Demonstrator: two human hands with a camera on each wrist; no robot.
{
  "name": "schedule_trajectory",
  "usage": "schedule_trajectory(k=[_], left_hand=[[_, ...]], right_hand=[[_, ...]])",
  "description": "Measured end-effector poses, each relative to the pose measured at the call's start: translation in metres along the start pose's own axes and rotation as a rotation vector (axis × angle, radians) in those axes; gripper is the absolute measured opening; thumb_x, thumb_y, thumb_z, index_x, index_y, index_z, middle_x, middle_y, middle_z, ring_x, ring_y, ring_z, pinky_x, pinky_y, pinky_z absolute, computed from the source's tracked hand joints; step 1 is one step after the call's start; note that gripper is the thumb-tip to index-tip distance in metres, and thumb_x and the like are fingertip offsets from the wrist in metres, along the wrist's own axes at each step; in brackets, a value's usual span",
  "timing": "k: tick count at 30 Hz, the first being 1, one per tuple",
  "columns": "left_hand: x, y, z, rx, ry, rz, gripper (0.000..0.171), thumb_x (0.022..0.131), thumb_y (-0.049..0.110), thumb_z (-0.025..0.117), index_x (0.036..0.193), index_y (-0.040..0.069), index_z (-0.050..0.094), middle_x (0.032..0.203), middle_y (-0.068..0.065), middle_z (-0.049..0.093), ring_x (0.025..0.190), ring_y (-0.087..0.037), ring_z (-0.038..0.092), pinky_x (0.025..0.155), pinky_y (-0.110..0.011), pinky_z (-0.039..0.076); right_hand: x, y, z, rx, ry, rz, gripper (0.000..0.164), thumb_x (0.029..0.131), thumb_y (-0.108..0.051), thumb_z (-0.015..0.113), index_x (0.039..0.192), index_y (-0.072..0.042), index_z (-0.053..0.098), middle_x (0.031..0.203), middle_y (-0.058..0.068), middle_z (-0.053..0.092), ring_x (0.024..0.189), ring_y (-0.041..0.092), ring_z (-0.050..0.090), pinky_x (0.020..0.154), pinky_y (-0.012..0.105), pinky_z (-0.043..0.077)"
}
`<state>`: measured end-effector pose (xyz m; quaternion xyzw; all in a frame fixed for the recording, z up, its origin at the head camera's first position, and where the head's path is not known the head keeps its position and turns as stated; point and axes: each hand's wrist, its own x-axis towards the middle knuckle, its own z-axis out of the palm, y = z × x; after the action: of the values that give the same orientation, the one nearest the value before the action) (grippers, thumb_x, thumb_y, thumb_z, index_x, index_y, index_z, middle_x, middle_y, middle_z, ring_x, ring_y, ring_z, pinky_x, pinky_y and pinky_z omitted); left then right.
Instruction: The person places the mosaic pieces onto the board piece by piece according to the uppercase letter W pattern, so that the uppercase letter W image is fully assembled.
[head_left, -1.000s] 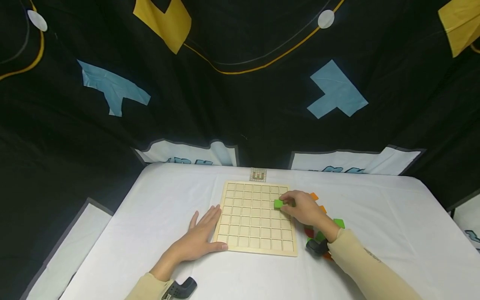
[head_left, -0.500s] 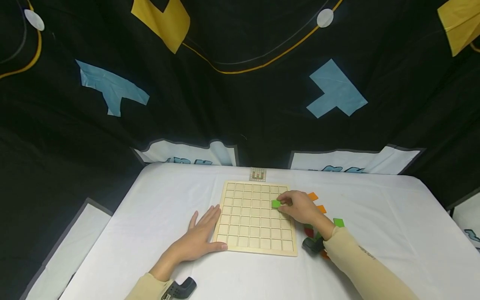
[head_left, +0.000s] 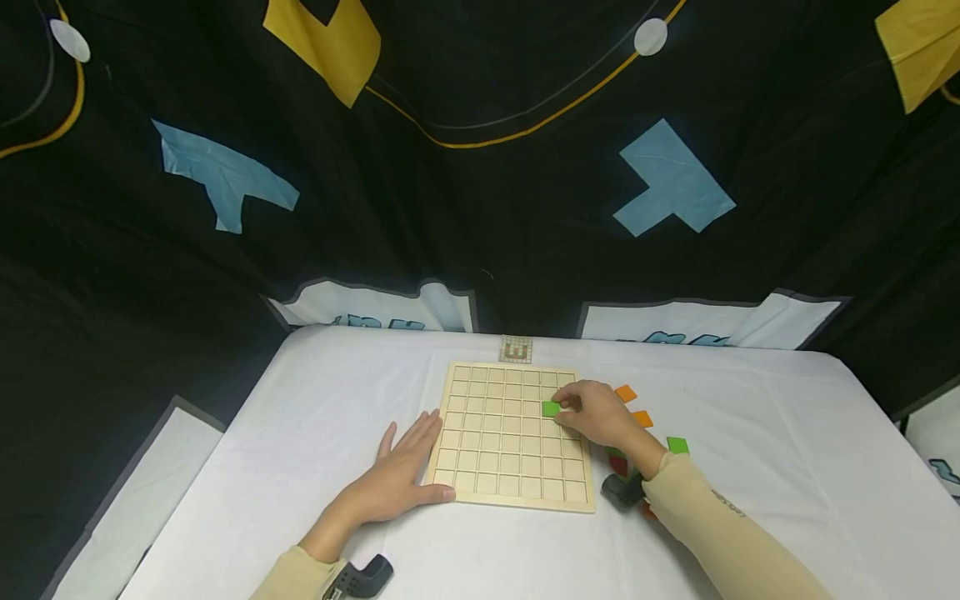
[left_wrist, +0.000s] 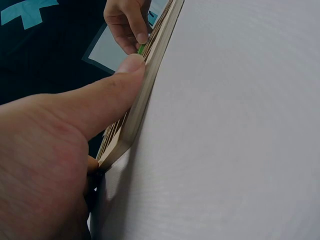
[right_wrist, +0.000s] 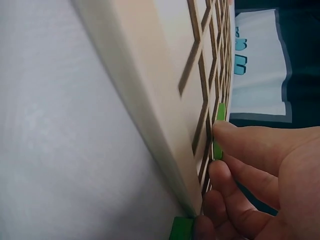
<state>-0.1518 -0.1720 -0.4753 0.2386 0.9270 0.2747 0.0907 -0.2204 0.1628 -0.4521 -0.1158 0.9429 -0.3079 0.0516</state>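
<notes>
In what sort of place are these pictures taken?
Probably an improvised indoor recording space: black printed cloth hangs behind a white-covered table, and dark wrist-worn devices are visible.

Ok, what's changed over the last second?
The right hand has shifted slightly to the left over the gridded board, carrying the green tile it pinches. It hasn't let go. The left hand and the board stayed put.
</notes>
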Motion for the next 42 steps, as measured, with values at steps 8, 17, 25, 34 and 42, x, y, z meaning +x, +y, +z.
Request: schedule_trajectory(k=[8, 17, 25, 34, 42], left_hand=[[0.000, -0.001, 0.000, -0.006, 0.004, 0.006, 0.108, 0.087, 0.060, 0.068, 0.158, -0.004, 0.018, 0.167, -0.016, 0.011, 0.154, -0.032, 0.006, 0.117, -0.061, -0.012], [0.000, 0.000, 0.000, -0.007, 0.008, 0.013, 0.107, 0.087, 0.059, 0.068, 0.158, -0.004, 0.018, 0.167, -0.017, 0.012, 0.154, -0.033, 0.006, 0.117, -0.061, -0.012], [0.000, 0.000, -0.001, -0.002, 0.009, 0.017, 0.108, 0.087, 0.060, 0.068, 0.158, -0.004, 0.017, 0.167, -0.016, 0.011, 0.154, -0.032, 0.006, 0.117, -0.061, -0.012], [0.000, 0.000, -0.001, -0.003, 0.007, 0.019, 0.108, 0.087, 0.058, 0.069, 0.158, -0.004, 0.017, 0.167, -0.016, 0.011, 0.154, -0.033, 0.006, 0.117, -0.061, -0.012], [-0.001, 0.002, -0.002, -0.002, 0.004, 0.014, 0.107, 0.088, 0.056, 0.070, 0.158, -0.005, 0.018, 0.167, -0.017, 0.011, 0.154, -0.034, 0.006, 0.118, -0.061, -0.011]], right_hand=[[0.000, 0.001, 0.002, 0.015, 0.020, 0.014, 0.027, 0.086, -0.014, 0.079, 0.112, -0.007, 0.077, 0.104, 0.003, 0.071, 0.095, 0.021, 0.061, 0.088, 0.043, 0.053], [-0.003, 0.008, -0.002, 0.067, 0.036, -0.025, 0.029, 0.085, -0.016, 0.080, 0.113, -0.007, 0.075, 0.101, 0.001, 0.072, 0.093, 0.019, 0.062, 0.085, 0.040, 0.052], [-0.018, 0.014, -0.021, 0.128, 0.065, -0.009, 0.033, 0.088, -0.019, 0.077, 0.118, -0.006, 0.073, 0.108, 0.007, 0.073, 0.103, 0.028, 0.064, 0.083, 0.042, 0.053], [-0.036, 0.020, -0.045, 0.146, 0.104, 0.045, 0.039, 0.091, -0.021, 0.075, 0.125, -0.006, 0.069, 0.121, 0.016, 0.066, 0.100, 0.034, 0.064, 0.075, 0.041, 0.057], [-0.053, 0.035, -0.061, 0.126, 0.158, 0.047, 0.038, 0.091, -0.021, 0.076, 0.125, -0.004, 0.069, 0.118, 0.014, 0.070, 0.103, 0.029, 0.061, 0.085, 0.040, 0.054]])
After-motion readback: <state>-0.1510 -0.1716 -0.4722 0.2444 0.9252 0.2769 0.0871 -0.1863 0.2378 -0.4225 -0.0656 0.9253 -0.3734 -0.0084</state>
